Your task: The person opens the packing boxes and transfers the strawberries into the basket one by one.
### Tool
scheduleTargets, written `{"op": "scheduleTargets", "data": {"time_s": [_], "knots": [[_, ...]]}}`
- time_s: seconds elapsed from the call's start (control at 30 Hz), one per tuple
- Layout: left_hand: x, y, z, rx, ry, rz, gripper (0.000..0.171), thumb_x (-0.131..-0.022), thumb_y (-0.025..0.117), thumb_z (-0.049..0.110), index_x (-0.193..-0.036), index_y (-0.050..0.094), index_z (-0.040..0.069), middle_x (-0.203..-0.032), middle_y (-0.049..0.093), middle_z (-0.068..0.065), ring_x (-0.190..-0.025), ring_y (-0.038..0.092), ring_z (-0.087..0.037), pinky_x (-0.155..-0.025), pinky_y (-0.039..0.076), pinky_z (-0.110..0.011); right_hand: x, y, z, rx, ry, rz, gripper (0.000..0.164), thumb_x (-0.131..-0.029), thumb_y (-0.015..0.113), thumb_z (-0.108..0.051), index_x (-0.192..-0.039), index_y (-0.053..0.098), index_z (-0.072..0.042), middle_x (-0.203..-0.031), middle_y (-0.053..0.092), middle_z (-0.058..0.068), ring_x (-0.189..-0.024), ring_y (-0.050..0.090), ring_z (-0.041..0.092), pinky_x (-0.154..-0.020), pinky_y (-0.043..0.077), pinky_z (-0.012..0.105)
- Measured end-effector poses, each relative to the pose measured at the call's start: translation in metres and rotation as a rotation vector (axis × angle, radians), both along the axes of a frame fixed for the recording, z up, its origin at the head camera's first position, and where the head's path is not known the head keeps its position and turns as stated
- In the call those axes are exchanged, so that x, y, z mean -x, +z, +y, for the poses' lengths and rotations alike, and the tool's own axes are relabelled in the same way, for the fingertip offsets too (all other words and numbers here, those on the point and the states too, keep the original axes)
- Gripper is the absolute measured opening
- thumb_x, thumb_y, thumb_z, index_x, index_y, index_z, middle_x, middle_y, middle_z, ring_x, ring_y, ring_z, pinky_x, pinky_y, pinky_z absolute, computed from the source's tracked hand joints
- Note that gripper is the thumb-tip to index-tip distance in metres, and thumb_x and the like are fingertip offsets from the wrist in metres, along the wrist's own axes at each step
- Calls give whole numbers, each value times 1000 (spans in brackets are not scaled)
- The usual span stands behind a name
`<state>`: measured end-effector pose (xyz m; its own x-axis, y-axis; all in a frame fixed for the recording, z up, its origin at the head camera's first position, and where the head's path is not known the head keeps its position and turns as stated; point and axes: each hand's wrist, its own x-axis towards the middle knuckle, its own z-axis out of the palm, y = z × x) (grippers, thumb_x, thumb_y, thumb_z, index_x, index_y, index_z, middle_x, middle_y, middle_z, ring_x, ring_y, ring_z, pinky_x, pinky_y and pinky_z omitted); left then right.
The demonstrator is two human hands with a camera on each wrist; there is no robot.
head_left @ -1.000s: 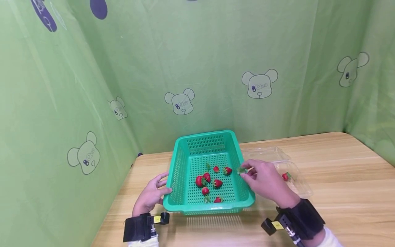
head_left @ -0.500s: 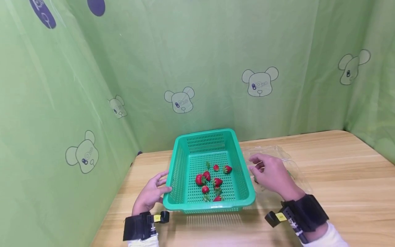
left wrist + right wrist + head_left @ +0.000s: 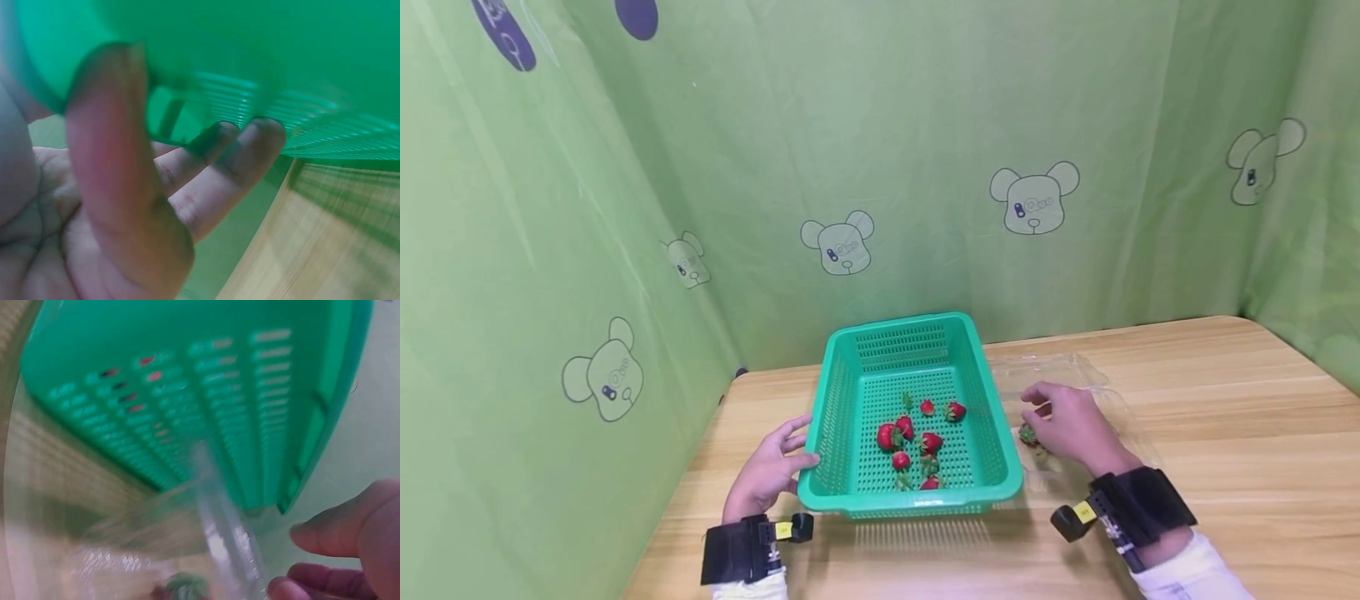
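Observation:
In the head view, a green plastic basket (image 3: 917, 502) stands on the table with several red strawberries (image 3: 931, 442) on its floor. My left hand (image 3: 769, 471) holds the basket's left rim, thumb over the edge and fingers against the outer wall; the left wrist view shows this grip up close. To the right of the basket, my right hand (image 3: 1071, 425) hovers over a clear plastic box (image 3: 1123, 433). Its thumb and fingers are apart, with nothing between them in the right wrist view. A leafy strawberry (image 3: 186, 587) lies in that box, partly cut off by the frame edge.
The clear box's lid (image 3: 1045, 367) lies behind the right hand, towards the back. Light wood tabletop (image 3: 1240, 433) extends to the right. A green curtain (image 3: 917, 167) with bear prints hangs behind and at the sides.
A second ago my right hand pinched a strawberry by its leaves at the basket's right side. It let go, and another strawberry lies in the basket. The hand moved right, over the clear box.

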<state>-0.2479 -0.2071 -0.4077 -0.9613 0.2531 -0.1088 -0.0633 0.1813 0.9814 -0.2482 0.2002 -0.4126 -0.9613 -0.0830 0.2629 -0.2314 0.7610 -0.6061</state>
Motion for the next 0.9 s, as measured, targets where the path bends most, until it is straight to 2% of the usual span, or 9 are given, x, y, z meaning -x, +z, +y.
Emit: {"op": "scheduleTargets", "data": {"time_s": [0.2, 0.27, 0.33, 0.4, 0.47, 0.6, 0.7, 0.77, 0.9], "knots": [[1, -1, -1, -2, -2, 5, 68, -85, 58, -6, -145, 29, 4, -137, 41, -35, -90, 66, -34, -59, 62, -36, 7, -10, 6, -75, 35, -157, 36, -87, 64, -15, -118, 59, 3, -108, 63, 31, -95, 61, 41, -73, 57, 54], [1, -1, -1, -1, -3, 5, 68, -85, 58, -6, -145, 28, 4, -137, 41, -35, -90, 66, -35, -59, 63, -37, 9, -12, 7, -93, 47, -186, 36, -86, 64, -15, -117, 59, 3, -103, 65, 29, -87, 63, 36, -66, 57, 48], [1, -1, -1, 1, -5, 6, 69, -85, 58, -6, -146, 28, 3, -137, 41, -36, -90, 66, -35, -59, 63, -38, 11, -16, 7, -103, 58, -209, 34, -86, 64, -14, -116, 60, 3, -94, 67, 23, -72, 62, 29, -55, 55, 40], [1, -1, -1, 2, -3, 3, 69, -85, 58, -6, -146, 28, 3, -137, 41, -36, -90, 66, -35, -59, 63, -38, 13, -19, 7, -115, 68, -214, 32, -85, 64, -13, -113, 62, 3, -87, 66, 16, -61, 57, 21, -49, 50, 34], [2, -1, -1, 4, -1, 3, 68, -85, 58, -6, -146, 28, 4, -137, 40, -36, -89, 66, -34, -59, 63, -38, 14, -22, 7, -134, 78, -212, 31, -84, 66, -13, -111, 63, 3, -84, 64, 11, -58, 53, 17, -48, 47, 31], [1, 0, 0, 8, 6, 6, 68, -85, 58, -5, -145, 29, 4, -138, 39, -36, -88, 66, -33, -59, 63, -37, 15, -25, 8, -150, 86, -193, 23, -79, 69, -12, -99, 66, 0, -87, 65, 12, -66, 53, 19, -54, 49, 32], [1, 1, 0, 7, 3, 5, 67, -85, 58, -6, -145, 29, 3, -137, 40, -36, -89, 66, -34, -58, 62, -36, 14, -26, 8, -128, 84, -206, 14, -74, 70, -6, -86, 64, -5, -81, 63, 10, -65, 52, 20, -53, 47, 32], [0, 1, 0, 2, 3, -1, 67, -85, 58, -6, -145, 29, 3, -137, 41, -35, -91, 66, -34, -58, 62, -36, 13, -26, 7, -116, 84, -209, 14, -69, 70, -3, -78, 59, -7, -74, 58, 7, -63, 51, 20, -51, 45, 30], [0, 1, 1, 2, 5, -1, 67, -86, 58, -6, -146, 28, 3, -137, 41, -35, -90, 66, -34, -58, 63, -36, 13, -29, 6, -123, 82, -184, 18, -65, 69, 1, -73, 56, -8, -69, 54, 4, -63, 49, 21, -52, 42, 29]]}}
